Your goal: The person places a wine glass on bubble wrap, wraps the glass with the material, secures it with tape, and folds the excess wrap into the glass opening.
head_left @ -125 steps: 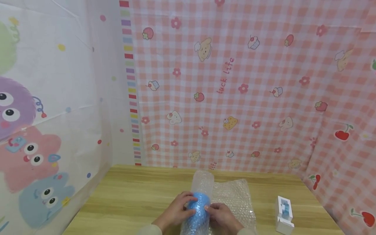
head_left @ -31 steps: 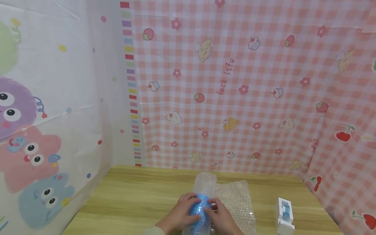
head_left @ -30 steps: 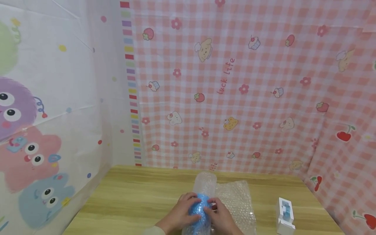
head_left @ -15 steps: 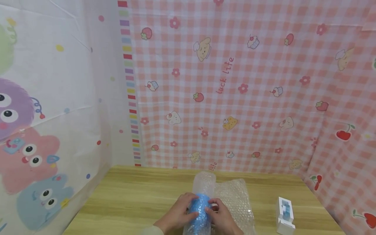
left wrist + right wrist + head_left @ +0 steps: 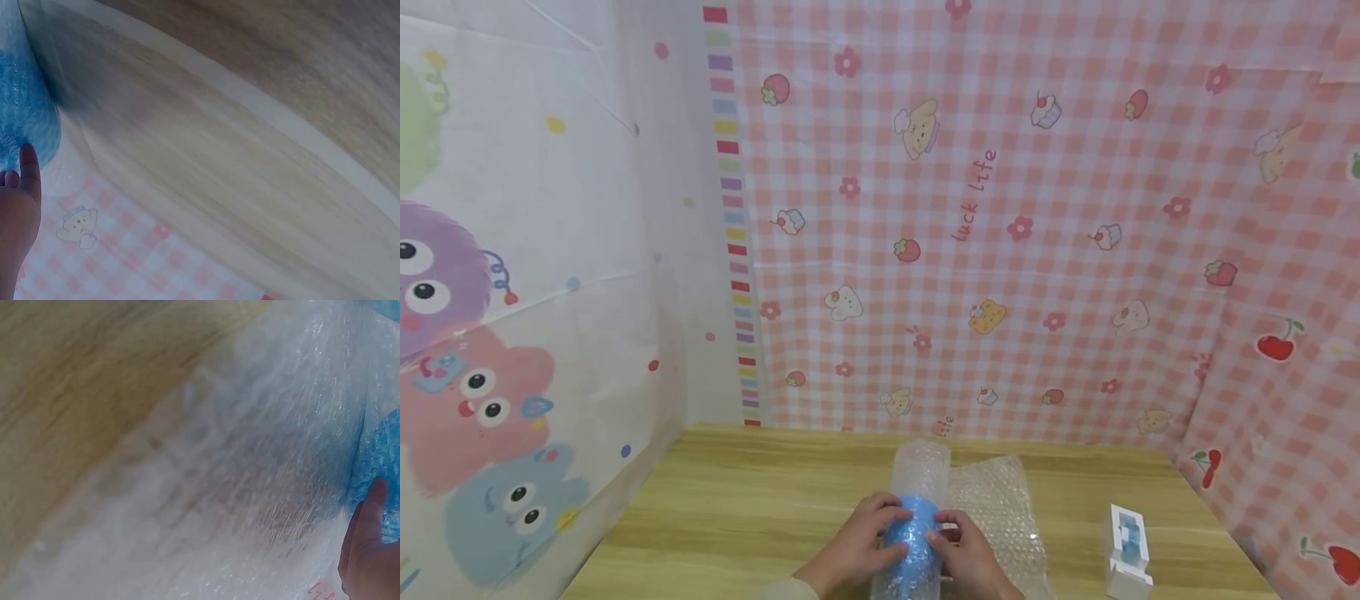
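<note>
A blue cylinder-shaped object (image 5: 913,542) lies rolled inside clear bubble wrap, its long axis pointing away from me. Past its far end the wrap sticks out as a hollow tube (image 5: 921,468). My left hand (image 5: 861,540) grips the roll from the left, fingers over the top and thumb on the near side. From the right, my right hand (image 5: 966,552) holds it with thumb and fingers at the wrap. The loose bubble wrap sheet (image 5: 1000,517) spreads flat to the right from under the roll. In the right wrist view, one fingertip of the right hand (image 5: 369,556) presses the blue surface.
A small white block with a light-blue insert (image 5: 1126,550) stands on the wooden table (image 5: 737,500) at right. Behind the table hangs a pink checked cloth (image 5: 970,275); a white cartoon-printed cloth (image 5: 595,333) closes off the left side.
Since the earliest frame the roll and both hands have shifted slightly right. Over the last second the loose sheet's right edge has drawn a little left, while both hands keep their hold.
</note>
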The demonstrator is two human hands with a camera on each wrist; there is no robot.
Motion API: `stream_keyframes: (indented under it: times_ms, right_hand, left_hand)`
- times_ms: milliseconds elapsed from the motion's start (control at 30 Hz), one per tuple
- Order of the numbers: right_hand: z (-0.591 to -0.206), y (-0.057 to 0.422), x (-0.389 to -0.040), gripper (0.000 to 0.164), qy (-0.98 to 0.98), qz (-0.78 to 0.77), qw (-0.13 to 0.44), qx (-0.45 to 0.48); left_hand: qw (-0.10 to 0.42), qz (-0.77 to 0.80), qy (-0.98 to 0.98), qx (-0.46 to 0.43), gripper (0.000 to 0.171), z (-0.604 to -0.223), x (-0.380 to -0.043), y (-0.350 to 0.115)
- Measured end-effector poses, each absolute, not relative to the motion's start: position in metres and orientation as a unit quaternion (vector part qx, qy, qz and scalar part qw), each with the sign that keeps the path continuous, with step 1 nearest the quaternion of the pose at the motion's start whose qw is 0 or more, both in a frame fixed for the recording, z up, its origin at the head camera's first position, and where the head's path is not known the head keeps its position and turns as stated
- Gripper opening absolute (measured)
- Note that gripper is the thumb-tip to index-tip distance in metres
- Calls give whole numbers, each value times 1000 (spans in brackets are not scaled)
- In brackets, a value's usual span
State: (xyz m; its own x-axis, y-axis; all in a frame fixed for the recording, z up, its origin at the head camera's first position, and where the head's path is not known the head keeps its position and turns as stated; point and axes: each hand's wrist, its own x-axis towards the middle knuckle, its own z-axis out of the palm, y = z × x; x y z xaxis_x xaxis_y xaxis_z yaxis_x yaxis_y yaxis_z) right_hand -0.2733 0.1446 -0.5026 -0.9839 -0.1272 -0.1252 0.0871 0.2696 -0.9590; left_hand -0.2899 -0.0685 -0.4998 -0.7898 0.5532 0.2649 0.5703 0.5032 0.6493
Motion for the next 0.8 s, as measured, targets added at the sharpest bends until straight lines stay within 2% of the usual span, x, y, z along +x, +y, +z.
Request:
stream_keyframes:
  times_ms: [567,700,800]
  right_hand:
    - [-507,149,-270,34,792,-604,90,-9]
    - [-505,151,-272,35,794,-597,111,16]
    - [-505,152,-271,35,798,-596,89,4]
  left_hand:
    - [34,-367,-866,-339,40,-496,-290,-63]
    - [21,-376,-863,-336,39,-496,-291,-63]
    - [14,-375,-864,-336,39,-496,-292,-62]
